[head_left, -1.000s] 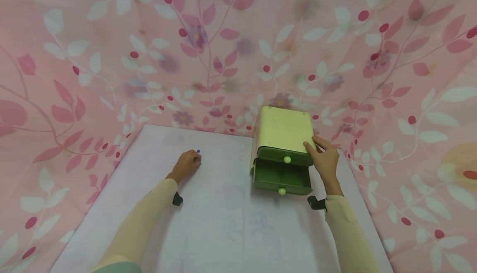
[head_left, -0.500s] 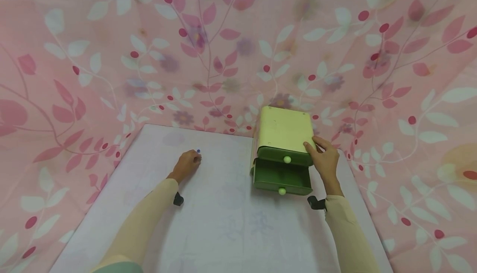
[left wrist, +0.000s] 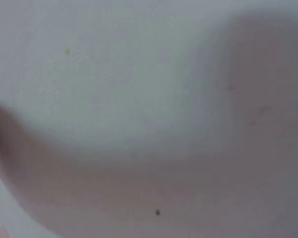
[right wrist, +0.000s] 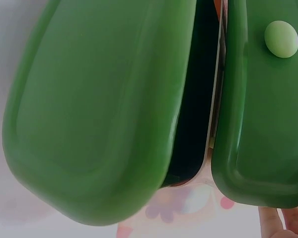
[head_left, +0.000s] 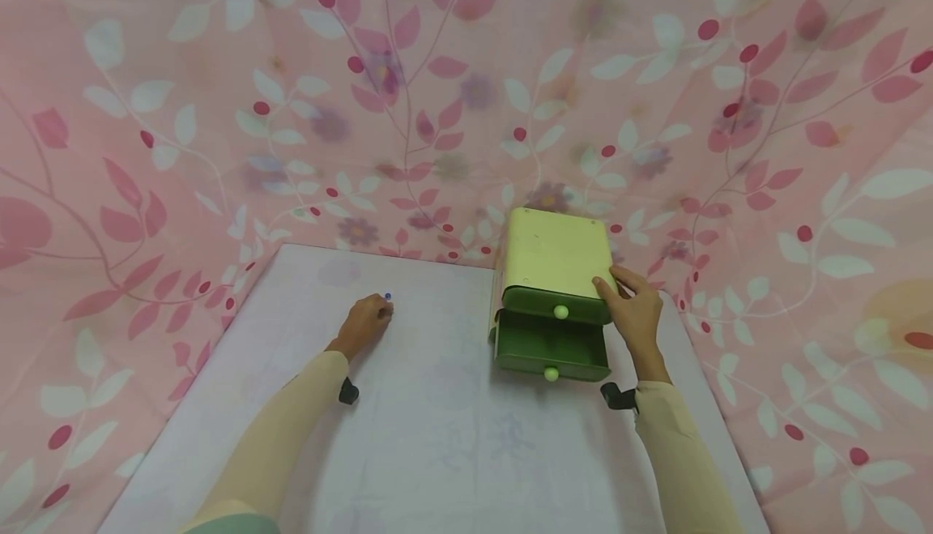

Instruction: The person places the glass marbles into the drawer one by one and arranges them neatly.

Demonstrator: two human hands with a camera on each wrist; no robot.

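My left hand (head_left: 364, 323) rests low over the table at the left, its fingers curled in. Right at its fingertips shows a small blue thing (head_left: 388, 296); I cannot tell its kind. The left wrist view holds only blurred cloth and shadow. My right hand (head_left: 636, 313) grips the front right corner of a small two-drawer box (head_left: 560, 252), thumb on the pale yellow-green top, fingers along the side. Its green upper drawer (head_left: 532, 301) is in; the lower drawer (head_left: 551, 368) is pulled out and looks bare inside. In the right wrist view, fingers (right wrist: 270, 223) show beside the upper drawer's front.
A pale cloth covers the table (head_left: 437, 437). Pink flowered fabric (head_left: 408, 113) hangs behind and on both sides, and the box stands close to it at the back right. Round pale green knobs (right wrist: 281, 39) stick out from the drawers.
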